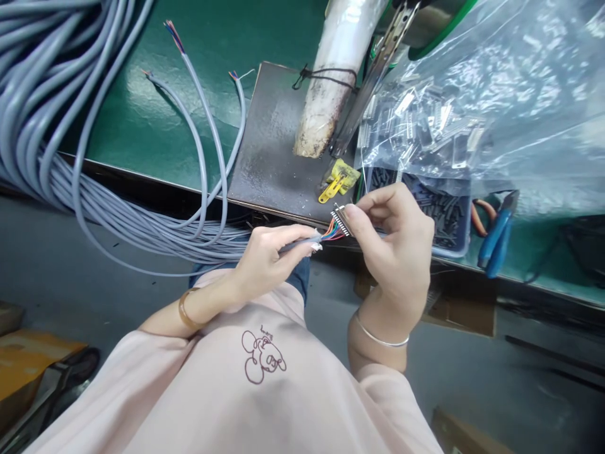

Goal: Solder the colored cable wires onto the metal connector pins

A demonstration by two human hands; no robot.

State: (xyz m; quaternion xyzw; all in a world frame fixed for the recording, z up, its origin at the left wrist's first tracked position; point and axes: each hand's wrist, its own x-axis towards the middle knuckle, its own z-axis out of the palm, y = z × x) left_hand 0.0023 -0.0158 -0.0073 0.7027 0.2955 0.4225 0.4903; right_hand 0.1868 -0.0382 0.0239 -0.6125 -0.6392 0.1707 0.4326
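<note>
Left fingers (286, 236) pinch grey cable (315, 239) left of connector (345, 219); right fingers (360, 223) grip connector itself. Thin coloured wires (331, 232) between: uneven pulling could snap them.

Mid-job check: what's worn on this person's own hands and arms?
The left hand and right hand are ungloved. The left wrist wears an amber-brown bangle; the right, a thinner silver-coloured bangle. Loose, pale pink sleeves stop short of the wrists.
</note>
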